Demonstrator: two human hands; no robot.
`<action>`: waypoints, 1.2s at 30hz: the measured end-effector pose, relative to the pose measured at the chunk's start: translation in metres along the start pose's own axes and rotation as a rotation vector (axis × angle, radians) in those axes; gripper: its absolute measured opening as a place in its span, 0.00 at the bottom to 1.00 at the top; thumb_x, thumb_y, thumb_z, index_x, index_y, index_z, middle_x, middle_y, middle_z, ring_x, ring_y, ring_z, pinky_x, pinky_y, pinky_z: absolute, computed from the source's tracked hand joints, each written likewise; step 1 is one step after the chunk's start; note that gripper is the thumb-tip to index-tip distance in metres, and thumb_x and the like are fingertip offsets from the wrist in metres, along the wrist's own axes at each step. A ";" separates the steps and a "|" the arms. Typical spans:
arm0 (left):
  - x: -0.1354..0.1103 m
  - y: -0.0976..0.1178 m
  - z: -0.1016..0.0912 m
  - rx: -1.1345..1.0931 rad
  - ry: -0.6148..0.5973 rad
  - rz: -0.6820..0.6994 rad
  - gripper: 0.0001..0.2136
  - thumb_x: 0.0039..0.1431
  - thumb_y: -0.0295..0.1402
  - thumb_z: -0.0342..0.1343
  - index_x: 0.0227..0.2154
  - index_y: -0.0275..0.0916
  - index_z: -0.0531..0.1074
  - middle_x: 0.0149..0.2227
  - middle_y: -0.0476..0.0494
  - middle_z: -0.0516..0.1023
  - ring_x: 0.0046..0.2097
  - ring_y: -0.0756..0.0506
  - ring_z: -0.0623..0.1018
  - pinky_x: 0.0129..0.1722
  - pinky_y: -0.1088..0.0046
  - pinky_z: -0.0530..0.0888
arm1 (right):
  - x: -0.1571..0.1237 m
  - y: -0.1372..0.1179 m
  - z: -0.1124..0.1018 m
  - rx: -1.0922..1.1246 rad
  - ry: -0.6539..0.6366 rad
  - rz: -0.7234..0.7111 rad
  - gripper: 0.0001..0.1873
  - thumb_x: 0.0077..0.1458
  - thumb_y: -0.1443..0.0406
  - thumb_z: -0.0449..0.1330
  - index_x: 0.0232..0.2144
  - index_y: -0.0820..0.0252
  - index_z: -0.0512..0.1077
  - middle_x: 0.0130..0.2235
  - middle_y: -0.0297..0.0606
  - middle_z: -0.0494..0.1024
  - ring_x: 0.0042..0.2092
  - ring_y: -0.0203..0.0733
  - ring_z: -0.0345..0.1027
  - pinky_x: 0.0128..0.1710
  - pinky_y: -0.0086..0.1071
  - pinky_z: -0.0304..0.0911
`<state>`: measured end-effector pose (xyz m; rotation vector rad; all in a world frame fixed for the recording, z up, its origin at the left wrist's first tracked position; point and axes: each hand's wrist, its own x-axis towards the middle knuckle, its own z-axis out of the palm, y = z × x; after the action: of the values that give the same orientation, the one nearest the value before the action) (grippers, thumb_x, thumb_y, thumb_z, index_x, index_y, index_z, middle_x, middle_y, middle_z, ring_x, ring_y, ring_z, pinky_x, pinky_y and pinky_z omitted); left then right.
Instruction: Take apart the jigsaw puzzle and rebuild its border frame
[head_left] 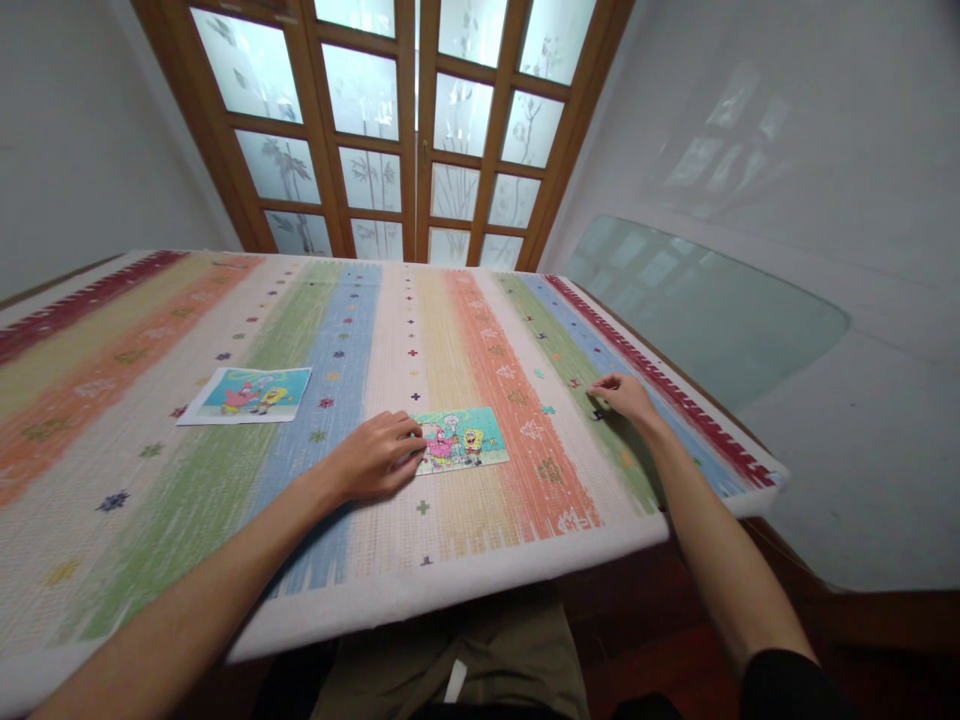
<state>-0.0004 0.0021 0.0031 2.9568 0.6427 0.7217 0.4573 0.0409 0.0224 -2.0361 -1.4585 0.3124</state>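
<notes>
This looks like a room in a home. Wooden doors [416,130] with frosted, plant-etched panes fill the upper middle of the frame, with plain white walls [75,140] to the left and right. A striped woven tablecloth [225,470] spans the centre, with a cartoon puzzle [469,440] on it.

Both bare hands out in front, well apart.
Left hand [375,458], at 8 o'clock of centre, lies palm down, fingers loosely curled; right hand [626,397], at 3 o'clock, reaches further out, fingertips bunched downward, grip unclear.
</notes>
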 end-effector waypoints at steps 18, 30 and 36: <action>0.001 0.003 -0.001 0.013 -0.018 -0.018 0.11 0.69 0.30 0.49 0.41 0.36 0.77 0.39 0.39 0.79 0.40 0.42 0.75 0.42 0.63 0.73 | -0.076 -0.142 0.096 0.525 -0.759 -0.359 0.07 0.47 0.65 0.69 0.26 0.60 0.74 0.25 0.36 0.77 0.26 0.36 0.70 0.27 0.30 0.64; 0.000 0.005 0.000 0.015 -0.038 -0.035 0.12 0.68 0.29 0.48 0.40 0.38 0.77 0.39 0.39 0.79 0.41 0.43 0.75 0.43 0.62 0.73 | -0.090 -0.170 0.116 0.375 -0.737 -0.532 0.05 0.53 0.68 0.66 0.32 0.62 0.82 0.31 0.38 0.83 0.31 0.37 0.72 0.34 0.31 0.66; -0.001 0.004 0.001 0.046 -0.052 -0.028 0.11 0.69 0.30 0.48 0.40 0.37 0.77 0.40 0.39 0.79 0.41 0.41 0.76 0.43 0.62 0.73 | -0.092 -0.172 0.119 0.261 -0.617 -0.678 0.06 0.52 0.73 0.66 0.29 0.61 0.83 0.30 0.38 0.81 0.32 0.37 0.70 0.34 0.31 0.63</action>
<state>0.0008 -0.0018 0.0022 2.9901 0.7054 0.6344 0.2296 0.0325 0.0173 -1.1759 -2.2305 0.8282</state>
